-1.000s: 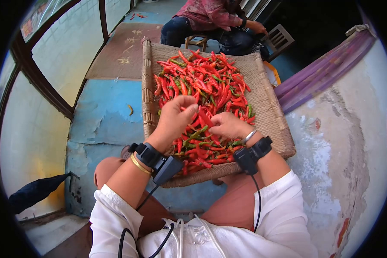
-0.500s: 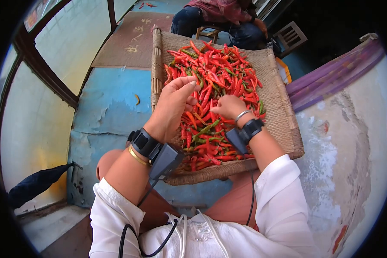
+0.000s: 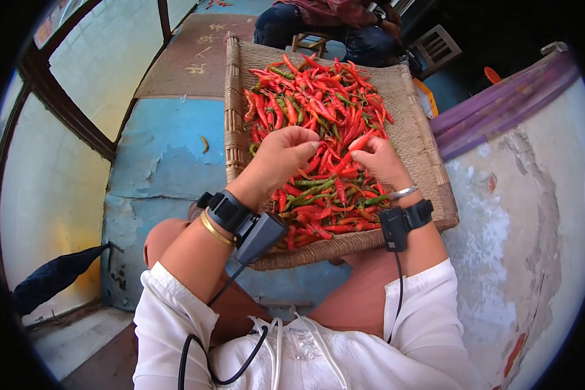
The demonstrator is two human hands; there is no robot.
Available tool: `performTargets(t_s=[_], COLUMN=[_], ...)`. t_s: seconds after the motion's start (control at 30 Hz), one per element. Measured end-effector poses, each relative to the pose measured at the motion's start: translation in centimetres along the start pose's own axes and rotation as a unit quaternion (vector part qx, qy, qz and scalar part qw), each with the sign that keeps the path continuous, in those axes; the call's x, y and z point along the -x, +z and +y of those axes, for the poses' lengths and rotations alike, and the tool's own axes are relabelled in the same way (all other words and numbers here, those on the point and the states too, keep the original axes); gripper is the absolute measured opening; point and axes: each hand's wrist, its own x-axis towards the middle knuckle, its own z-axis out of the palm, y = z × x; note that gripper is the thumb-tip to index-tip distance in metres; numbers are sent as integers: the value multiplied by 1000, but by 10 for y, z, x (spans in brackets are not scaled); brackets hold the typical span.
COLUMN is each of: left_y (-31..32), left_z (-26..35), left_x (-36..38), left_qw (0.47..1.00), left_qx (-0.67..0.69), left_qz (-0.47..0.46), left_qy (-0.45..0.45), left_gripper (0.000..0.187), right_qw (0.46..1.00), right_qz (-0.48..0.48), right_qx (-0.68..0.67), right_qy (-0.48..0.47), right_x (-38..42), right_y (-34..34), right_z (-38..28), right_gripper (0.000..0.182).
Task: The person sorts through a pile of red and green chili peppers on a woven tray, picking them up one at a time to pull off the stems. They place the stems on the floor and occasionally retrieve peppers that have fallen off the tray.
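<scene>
A woven basket tray [image 3: 413,130] in front of me holds a heap of red chili peppers [image 3: 305,91], with some green ones mixed in. Over the heap, my right hand [image 3: 385,166] pinches a single red chili pepper [image 3: 352,153], its body slanting down to the left. My left hand [image 3: 283,156] hovers just left of that pepper, thumb and forefinger pressed together. Whatever those left fingertips hold, if anything, is too small to make out. Both wrists wear black straps with boxes and cables.
Beyond the tray, another person [image 3: 328,19] sits on a wooden stool [image 3: 310,44]. One loose chili [image 3: 205,144] lies on the blue floor [image 3: 156,175] at left. A purple cloth [image 3: 507,97] hangs over the pale wall on the right. Window panels stand at left.
My right hand has moved right and turned; a red chili pepper now shows in its fingers. My left hand has shifted slightly right and down, its fingertips closer to the right hand.
</scene>
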Motion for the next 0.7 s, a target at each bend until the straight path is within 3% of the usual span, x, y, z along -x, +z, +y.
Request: performTargets(t_s=[0.03,0.1,0.27,0.47,0.53,0.57,0.63,0.7], left_y=[2,7,10,10,11,10,9,8], left_z=[-3,-5,0,2,5,5,8,10], left_x=[0,1,5,3,2,1,0,-1], left_qw=[999,998,999,999,999,999,999,999], left_qx=[-43,-62,-41,10,8,2,-3,8], left_qz=[-19,-33,-20,-9,-1,5,14,14], left_qy=[-4,-5,-20,-37,-37,-39,-44,-32], left_gripper=[15,15,15,16,16,15,15,14], right_qw=[1000,989,990,959,867,867,946,992], right_qz=[2,-16,-79,34,252,252,196,61], right_qx=[0,-142,-68,-282,-430,-430,-258,-95], right_qy=[1,43,99,-21,-20,-18,30,55], right_x=[5,13,0,-61,-74,-75,-69,-55], right_y=[-5,-14,-38,-80,-83,-78,-60,-29], right_z=[-4,-12,-6,0,6,16,34,36], right_gripper=[12,11,11,15,13,13,15,20])
